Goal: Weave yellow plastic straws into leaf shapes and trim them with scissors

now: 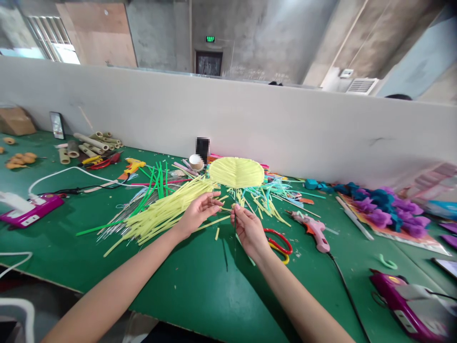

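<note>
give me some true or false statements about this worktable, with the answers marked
1. The right hand pinches a thin stem below the yellow leaf-shaped piece. True.
2. Gloves cover both hands. False: the left hand and the right hand are bare.
3. A pink glue gun lies to the right of both hands. True.
4. A hammer lies beside the right wrist. False: scissors lie there.
5. Green strips lie by the yellow strips. True.
</note>
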`<state>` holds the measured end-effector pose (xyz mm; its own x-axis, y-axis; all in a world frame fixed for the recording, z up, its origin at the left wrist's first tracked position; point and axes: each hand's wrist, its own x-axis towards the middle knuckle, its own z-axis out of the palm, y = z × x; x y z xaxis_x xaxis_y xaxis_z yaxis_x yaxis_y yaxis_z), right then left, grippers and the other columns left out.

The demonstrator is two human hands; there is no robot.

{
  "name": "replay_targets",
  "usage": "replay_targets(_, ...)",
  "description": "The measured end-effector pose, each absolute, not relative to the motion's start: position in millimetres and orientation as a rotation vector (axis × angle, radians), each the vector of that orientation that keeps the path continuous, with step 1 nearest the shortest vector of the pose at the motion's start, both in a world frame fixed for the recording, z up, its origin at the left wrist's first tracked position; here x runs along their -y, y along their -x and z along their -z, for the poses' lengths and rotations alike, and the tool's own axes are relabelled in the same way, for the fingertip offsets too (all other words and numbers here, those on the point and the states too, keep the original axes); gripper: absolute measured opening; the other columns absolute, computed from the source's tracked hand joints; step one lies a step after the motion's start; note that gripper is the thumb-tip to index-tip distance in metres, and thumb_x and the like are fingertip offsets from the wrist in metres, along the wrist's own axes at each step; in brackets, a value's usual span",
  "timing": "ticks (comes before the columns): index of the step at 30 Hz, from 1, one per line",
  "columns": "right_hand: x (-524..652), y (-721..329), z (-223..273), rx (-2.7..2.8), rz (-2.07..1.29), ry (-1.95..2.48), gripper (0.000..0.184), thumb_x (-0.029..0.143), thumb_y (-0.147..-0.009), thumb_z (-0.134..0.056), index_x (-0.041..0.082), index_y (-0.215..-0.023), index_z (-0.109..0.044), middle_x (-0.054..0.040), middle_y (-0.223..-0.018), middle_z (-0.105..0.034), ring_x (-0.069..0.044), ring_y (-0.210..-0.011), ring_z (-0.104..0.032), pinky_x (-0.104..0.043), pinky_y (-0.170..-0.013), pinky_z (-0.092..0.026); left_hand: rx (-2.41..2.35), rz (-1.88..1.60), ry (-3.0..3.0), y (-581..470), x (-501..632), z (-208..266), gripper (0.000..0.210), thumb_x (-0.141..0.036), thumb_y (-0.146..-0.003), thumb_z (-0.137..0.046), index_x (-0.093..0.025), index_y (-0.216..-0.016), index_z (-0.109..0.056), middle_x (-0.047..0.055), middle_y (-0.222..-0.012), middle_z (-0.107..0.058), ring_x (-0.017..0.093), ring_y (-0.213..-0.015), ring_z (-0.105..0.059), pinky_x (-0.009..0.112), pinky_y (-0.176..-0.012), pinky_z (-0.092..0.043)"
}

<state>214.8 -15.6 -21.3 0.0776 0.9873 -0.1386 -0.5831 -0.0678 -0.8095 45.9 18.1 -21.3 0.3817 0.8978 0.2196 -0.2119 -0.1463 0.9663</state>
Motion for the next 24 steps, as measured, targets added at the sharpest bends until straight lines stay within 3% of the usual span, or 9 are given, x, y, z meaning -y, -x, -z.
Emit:
replay_targets(3, 15.6, -215.5, 23.1, 0.671, -1.407, 0.884, 0.024, 0.032, -0.064, -0.083, 0.017, -0.079, -0.071, 0.0031, -0.069, -0.067, -0.006, -0.06, -0.06, -0.014, -0.06, -0.05, -0.674, -1.111, -1.255, -44.7, -20.6, 21.0, 0.053, -0.03, -0.079, -0.071, -0.02, -0.127, -0.053, 0.011, -0.112, -0.066, 0.022, -0.097, -0.065, 0.031, -0.079, -0.051)
replay_targets(6, 16.6, -215.2, 24.9, 0.779, -1.446, 0.908, 0.024, 0.033, -0.064, -0.082, 0.017, -0.078, -0.071, 0.0025, -0.067, -0.067, -0.006, -0.058, -0.059, -0.015, -0.056, -0.049, -0.579, -1.176, -0.997, -40.5, -26.4, 17.8, 0.043, -0.032, -0.082, -0.067, -0.019, -0.121, -0.056, 0.012, -0.119, -0.064, 0.023, -0.101, -0.066, 0.033, -0.082, -0.054)
replay_targets(11, 21.6, -212.9, 25.6, 0.931, -1.61, 0.976, 0.034, 0.034, -0.063, -0.083, 0.013, -0.087, -0.072, -0.0041, -0.076, -0.072, -0.012, -0.066, -0.066, -0.021, -0.065, -0.053, -0.658, -1.285, -0.67, -28.7, -41.7, 16.6, 0.031, -0.03, -0.086, -0.062, -0.011, -0.11, -0.06, 0.012, -0.098, -0.072, 0.022, -0.076, -0.072, 0.033, -0.068, -0.06)
replay_targets(14, 23.0, -212.2, 26.6, 0.972, -1.598, 1.013, 0.039, 0.037, -0.064, -0.082, 0.013, -0.094, -0.07, -0.0071, -0.086, -0.073, -0.016, -0.076, -0.069, -0.026, -0.073, -0.055, -0.709, -1.335, -0.635, -25.4, -45.8, 17.9, 0.028, -0.026, -0.086, -0.061, -0.01, -0.11, -0.06, 0.012, -0.095, -0.073, 0.023, -0.074, -0.072, 0.032, -0.063, -0.061)
replay_targets(24, 19.9, -212.5, 33.1, 0.991, -1.481, 1.046, 0.033, 0.039, -0.065, -0.081, 0.013, -0.082, -0.071, -0.0065, -0.074, -0.073, -0.018, -0.069, -0.07, -0.028, -0.07, -0.056, -0.697, -1.395, -0.738, -28.8, -43.9, 20.1, 0.037, -0.026, -0.082, -0.066, -0.013, -0.116, -0.058, 0.012, -0.101, -0.072, 0.023, -0.079, -0.072, 0.033, -0.066, -0.062)
